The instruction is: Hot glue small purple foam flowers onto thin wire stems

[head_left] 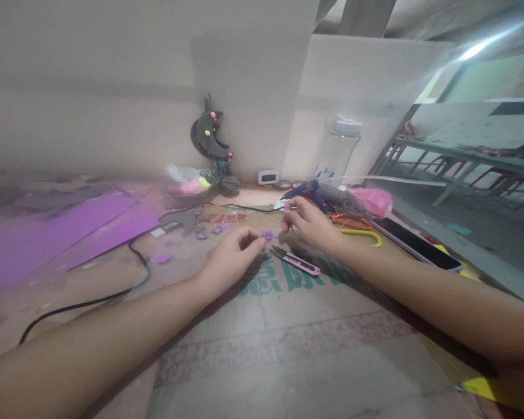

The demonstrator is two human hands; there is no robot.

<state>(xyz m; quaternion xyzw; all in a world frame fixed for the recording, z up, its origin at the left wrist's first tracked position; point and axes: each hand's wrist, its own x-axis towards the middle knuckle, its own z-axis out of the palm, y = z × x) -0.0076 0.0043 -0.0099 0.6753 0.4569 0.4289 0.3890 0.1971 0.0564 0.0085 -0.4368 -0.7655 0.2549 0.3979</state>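
Observation:
My left hand [238, 253] pinches a small purple flower [267, 235] between thumb and fingertips, low over the cardboard. To its right, my right hand [303, 221] has its fingers curled together beside the nozzle end of a blue glue gun [309, 191]; whatever they hold, if anything, I cannot make out. Pink thread snips [297, 262] lie on the cardboard between my forearms, blades toward the flower. Small purple cut pieces [161, 258] are scattered left of my left hand.
Purple sheets [82, 233] cover the left side, with a black cable [82, 302] in front. Behind stand a dark moon-shaped ornament [209, 137], a small white clock [268, 177] and a clear bottle [338, 151]. Orange-handled scissors [351, 220], grey yarn [338, 201] and a phone [414, 243] lie right.

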